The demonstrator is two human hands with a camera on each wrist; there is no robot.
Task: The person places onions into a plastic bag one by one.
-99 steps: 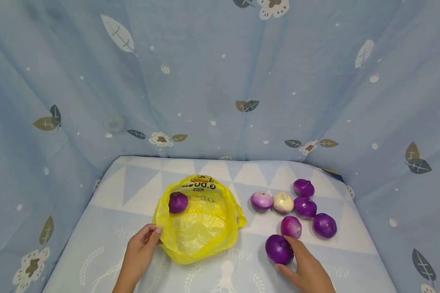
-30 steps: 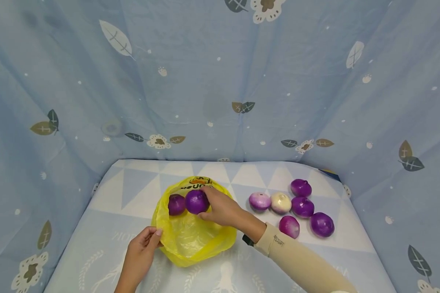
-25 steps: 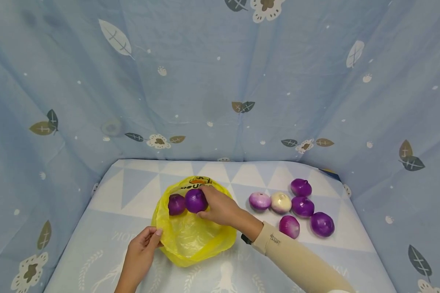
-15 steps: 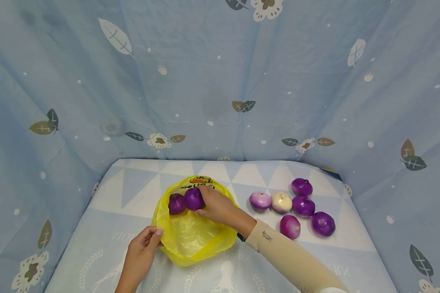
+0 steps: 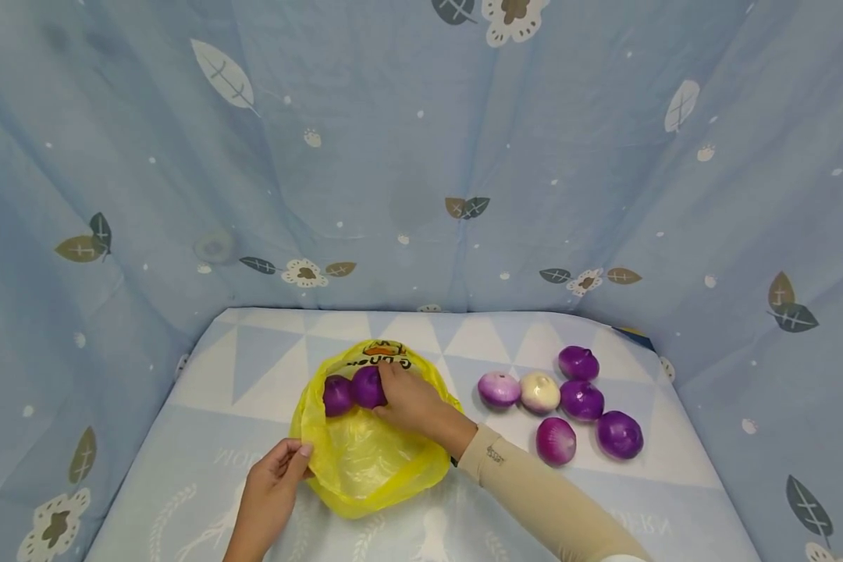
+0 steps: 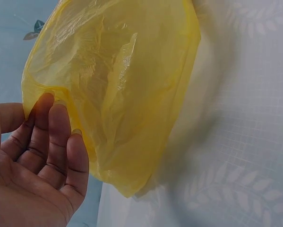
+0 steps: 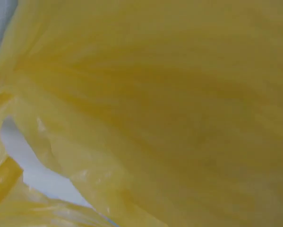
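A yellow plastic bag (image 5: 372, 460) lies with its mouth spread on the table. My left hand (image 5: 272, 484) pinches the bag's left rim between thumb and index finger; the left wrist view shows this pinch on the thin yellow film (image 6: 127, 94). Inside the bag my right hand (image 5: 414, 402) holds a purple onion (image 5: 368, 387), its fingers partly hidden. Right beside that one sits another purple onion (image 5: 337, 396) in the bag. The right wrist view is filled by the bag's yellow film (image 7: 155, 94), so the hand is hidden there.
To the right of the bag several onions lie on the table (image 5: 267, 359): a pale pink one (image 5: 499, 389), a white one (image 5: 539, 393), a magenta one (image 5: 556, 441) and purple ones (image 5: 620, 435). A patterned blue curtain (image 5: 365, 156) surrounds the table's back and sides.
My right hand has carried a purple onion from the table's right side into the bag, then slightly left, up against the other onion. My left hand has kept its pinch on the rim.
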